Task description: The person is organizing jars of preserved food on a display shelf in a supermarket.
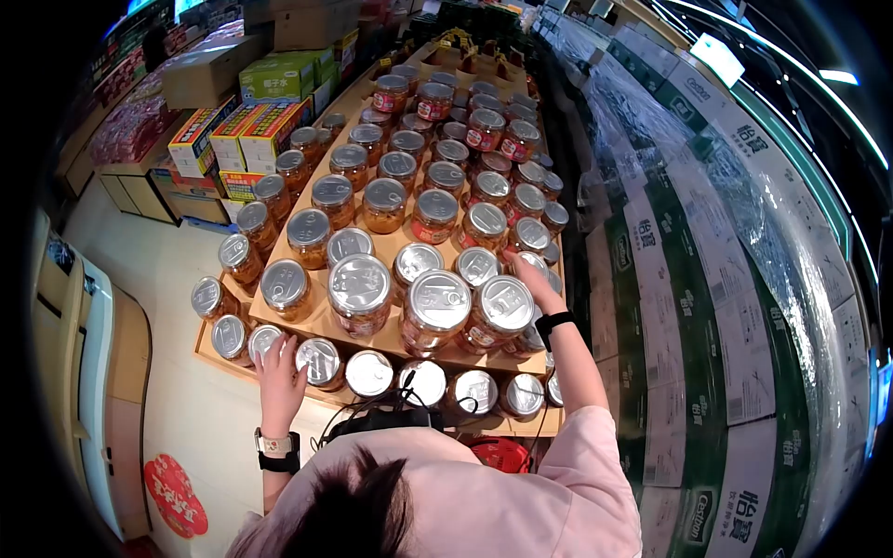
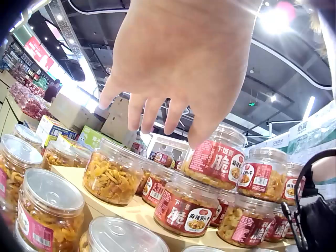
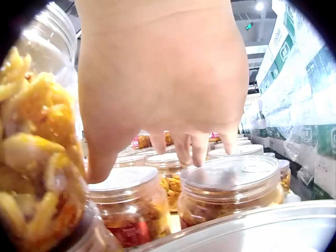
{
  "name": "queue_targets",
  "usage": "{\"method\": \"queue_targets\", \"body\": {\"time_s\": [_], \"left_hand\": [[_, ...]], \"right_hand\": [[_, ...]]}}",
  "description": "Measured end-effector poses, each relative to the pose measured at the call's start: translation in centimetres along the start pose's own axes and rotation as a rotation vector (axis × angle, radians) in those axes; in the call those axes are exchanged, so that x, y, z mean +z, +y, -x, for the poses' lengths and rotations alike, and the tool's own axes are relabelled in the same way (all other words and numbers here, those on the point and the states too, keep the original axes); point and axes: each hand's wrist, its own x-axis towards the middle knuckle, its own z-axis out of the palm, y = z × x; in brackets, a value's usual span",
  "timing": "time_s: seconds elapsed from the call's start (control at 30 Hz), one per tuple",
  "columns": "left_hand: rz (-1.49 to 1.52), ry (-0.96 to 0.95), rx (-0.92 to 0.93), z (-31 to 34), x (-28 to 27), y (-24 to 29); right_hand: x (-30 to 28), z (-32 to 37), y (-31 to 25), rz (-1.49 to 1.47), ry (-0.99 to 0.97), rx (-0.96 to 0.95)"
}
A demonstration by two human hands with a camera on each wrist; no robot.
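Clear-lidded jars of dried radish with red labels cover a stepped wooden stand. My left hand, its fingers extended, hovers at the stand's front left beside a lower-row jar. The left wrist view shows that hand holding nothing, with a red-labelled jar beyond its thumb. At the right edge my right hand reaches past a front stacked jar. Spread, empty fingers of the right hand hang over jar lids in the right wrist view, fingertips right at one jar. A big jar stands close on its left.
Plastic-wrapped cartons rise along the right side. Boxes are piled at the back left, beside a pale floor. A cable and a red round object lie near the person's front.
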Motion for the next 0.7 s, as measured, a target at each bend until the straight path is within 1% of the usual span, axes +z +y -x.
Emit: {"method": "queue_targets", "body": {"time_s": [0.07,0.1,0.17,0.23,0.33,0.37,0.43,0.5,0.57,0.6,0.7], "left_hand": [[-0.007,-0.01,0.001,0.0,0.2,-0.3],[0.0,-0.011,-0.005,0.1,0.1,-0.5],[0.014,-0.013,-0.017,0.3,0.1,-0.9],[0.028,-0.022,-0.048,0.5,0.3,-1.4],[0.031,-0.075,-0.098,0.6,0.6,-1.9],[0.035,-0.081,-0.095,0.5,0.6,-2.0],[0.052,-0.095,-0.088,0.2,0.9,-1.9],[0.053,-0.101,-0.077,-0.3,0.9,-1.5],[0.072,-0.093,-0.052,-0.8,1.0,-1.1],[0.074,-0.092,-0.05,-1.0,1.1,-1.0],[0.081,-0.101,-0.037,-1.4,1.7,-0.5]], "right_hand": [[-0.8,-0.2,-1.0,0.03,-0.102,-0.007],[-1.0,-0.3,-1.5,-0.061,-0.138,0.042],[-1.4,-0.6,-2.7,0.231,-0.12,-0.067],[-1.4,-1.0,-3.5,0.327,-0.109,-0.091],[-1.0,-1.9,-3.9,0.287,-0.141,-0.087],[-0.9,-1.9,-4.3,0.217,-0.14,-0.105],[-0.6,-2.2,-4.3,0.176,-0.148,-0.128],[-0.6,-2.4,-4.5,0.179,-0.179,-0.103],[-0.3,-2.7,-4.3,0.077,-0.173,-0.14],[-0.1,-2.8,-4.1,0.098,-0.147,-0.172],[0.3,-3.1,-3.4,0.102,-0.159,-0.122]]}}
